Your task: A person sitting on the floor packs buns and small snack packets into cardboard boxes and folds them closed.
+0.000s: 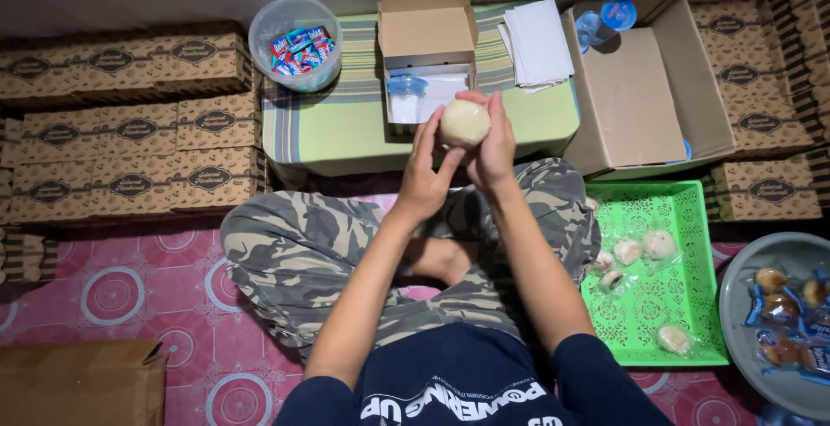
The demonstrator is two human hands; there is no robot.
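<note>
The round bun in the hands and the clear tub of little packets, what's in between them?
In the head view, an open small cardboard box sits between the round bun and the clear tub, on the striped green cloth.

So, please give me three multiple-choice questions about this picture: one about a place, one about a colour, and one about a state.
1. Where is the open small box?
A. On the striped low table
B. Inside the green tray
C. On the pink floor

2. What colour is the perforated tray on the person's right?
A. Blue
B. Green
C. Red

3. How is the round pale bun held?
A. It lies in the tray
B. Only the left hand touches it
C. Both hands hold it in the air

Answers:
1 A: the box stands on the striped tabletop, lid up.
2 B: the tray is bright green, with a few wrapped buns in it.
3 C: the left hand and the right hand both have fingers on the bun, above the lap.
</note>
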